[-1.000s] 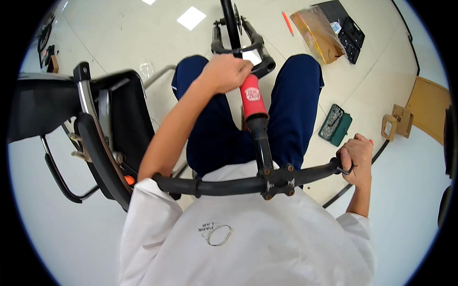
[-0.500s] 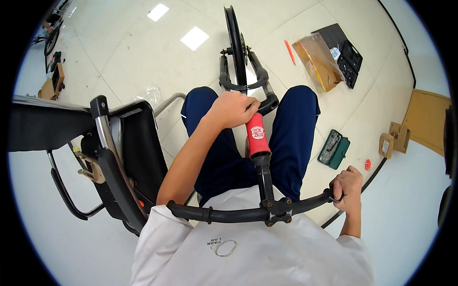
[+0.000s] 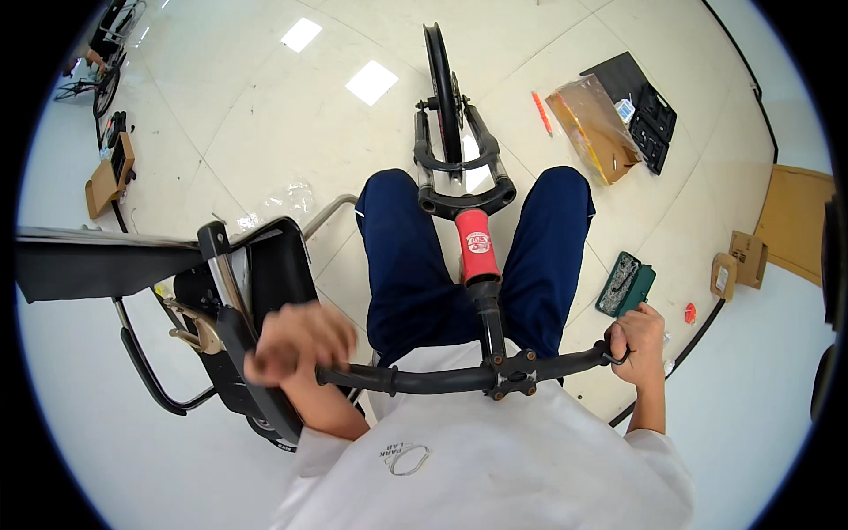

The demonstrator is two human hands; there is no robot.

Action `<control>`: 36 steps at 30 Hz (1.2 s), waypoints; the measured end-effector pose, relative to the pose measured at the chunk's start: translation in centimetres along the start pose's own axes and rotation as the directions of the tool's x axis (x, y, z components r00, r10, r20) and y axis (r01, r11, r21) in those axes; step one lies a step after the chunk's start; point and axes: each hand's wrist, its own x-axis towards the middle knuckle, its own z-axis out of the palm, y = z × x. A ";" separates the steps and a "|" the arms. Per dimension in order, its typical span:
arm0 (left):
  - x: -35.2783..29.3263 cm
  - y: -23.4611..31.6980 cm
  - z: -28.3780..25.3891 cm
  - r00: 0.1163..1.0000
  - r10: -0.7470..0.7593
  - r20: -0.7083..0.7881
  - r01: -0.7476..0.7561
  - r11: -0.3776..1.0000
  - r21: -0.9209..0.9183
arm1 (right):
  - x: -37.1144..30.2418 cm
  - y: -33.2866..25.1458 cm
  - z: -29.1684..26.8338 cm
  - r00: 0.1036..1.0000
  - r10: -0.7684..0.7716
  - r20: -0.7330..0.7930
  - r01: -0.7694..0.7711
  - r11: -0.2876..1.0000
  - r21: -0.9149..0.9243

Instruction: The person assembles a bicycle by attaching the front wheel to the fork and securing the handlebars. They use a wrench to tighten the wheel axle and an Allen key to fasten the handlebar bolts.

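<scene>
A black bicycle handlebar (image 3: 433,381) lies across in front of my white shirt, its stem clamp (image 3: 515,374) in the middle. From it a black tube and red head tube sleeve (image 3: 478,245) run forward between my knees to the black fork (image 3: 457,162), which holds a small wheel (image 3: 444,93). My left hand (image 3: 300,344) is motion-blurred beside the handlebar's left end; its fingers cannot be made out clearly. My right hand (image 3: 638,343) is closed around the handlebar's right end, by a thin dark hooked piece (image 3: 619,352).
Close on my left stands a black folded chair-like frame (image 3: 231,331). Forward right on the tiles lie an orange stick (image 3: 541,113), a plastic-wrapped carton (image 3: 594,128), a black tool case (image 3: 654,119) and a green box (image 3: 625,284). Cardboard boxes (image 3: 746,259) sit farther right.
My left hand has let go of the area above the red sleeve and moved back and left to the handlebar's left end. My right hand stays at the right end.
</scene>
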 end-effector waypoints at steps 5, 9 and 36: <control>6.0 4.4 11.1 0.788 -0.392 -0.474 0.525 0.026 0.851 | 0.9 -0.9 0.3 0.999 0.000 -0.044 -0.001 0.999 -0.041; 4.5 -0.1 11.0 0.782 -0.156 -0.603 0.500 -0.421 0.757 | 1.4 -0.8 0.3 0.999 0.007 -0.037 -0.009 0.999 -0.047; 6.5 -0.8 8.9 0.898 -0.045 -0.438 0.372 -0.452 0.810 | 1.9 -0.4 1.4 0.995 0.085 -0.052 -0.082 0.996 0.043</control>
